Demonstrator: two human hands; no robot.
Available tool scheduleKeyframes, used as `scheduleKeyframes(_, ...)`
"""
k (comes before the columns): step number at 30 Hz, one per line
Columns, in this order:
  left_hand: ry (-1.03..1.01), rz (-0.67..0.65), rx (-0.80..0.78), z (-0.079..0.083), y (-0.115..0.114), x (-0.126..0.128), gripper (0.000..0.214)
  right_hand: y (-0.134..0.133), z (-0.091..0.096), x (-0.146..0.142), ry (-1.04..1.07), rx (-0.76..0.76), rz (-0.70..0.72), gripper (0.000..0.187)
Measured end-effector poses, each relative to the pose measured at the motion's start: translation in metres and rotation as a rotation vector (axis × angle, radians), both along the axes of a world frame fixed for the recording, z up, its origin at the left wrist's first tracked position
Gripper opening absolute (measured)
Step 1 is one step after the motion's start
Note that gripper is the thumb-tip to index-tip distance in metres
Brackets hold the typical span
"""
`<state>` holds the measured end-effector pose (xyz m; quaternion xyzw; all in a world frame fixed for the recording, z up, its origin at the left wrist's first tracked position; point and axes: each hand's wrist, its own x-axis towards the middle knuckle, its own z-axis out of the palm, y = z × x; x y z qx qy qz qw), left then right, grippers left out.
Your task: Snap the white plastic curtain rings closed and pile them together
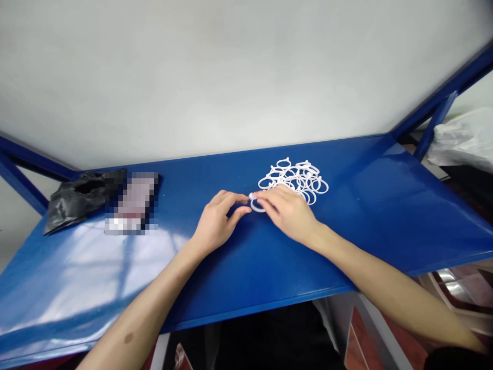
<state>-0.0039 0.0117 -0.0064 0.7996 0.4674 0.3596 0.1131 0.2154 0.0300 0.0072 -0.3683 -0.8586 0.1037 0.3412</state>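
Note:
A white plastic ring [258, 209] with a small knob is between my two hands, over the blue tabletop. My right hand [290, 208] is closed, pinching this ring near its knob with thumb and fingers. From the other side my left hand [219, 218] comes up close, thumb and index finger spread apart at the ring's left edge. Its index fingertip is at the knob; whether it touches cannot be made out. Just behind my right hand lies a loose pile of similar white rings [319, 186], partly hidden by that hand.
A black plastic bag [73, 200] lies at the left of the blue table [239, 277], beside a blurred-out flat object [133, 203]. Blue metal bars [435, 123] rise at both ends, and a pale wall [231, 77] stands behind. Clear plastic wrapping [466, 139] is at the far right.

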Motion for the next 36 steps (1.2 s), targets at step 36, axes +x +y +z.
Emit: scheduleKeyframes(36, 0.325, 0.053, -0.073, -0.022, 0.008, -0.011, 0.039, -0.016, -0.007, -0.005, -0.394, 0.023, 0.338, 0.026)
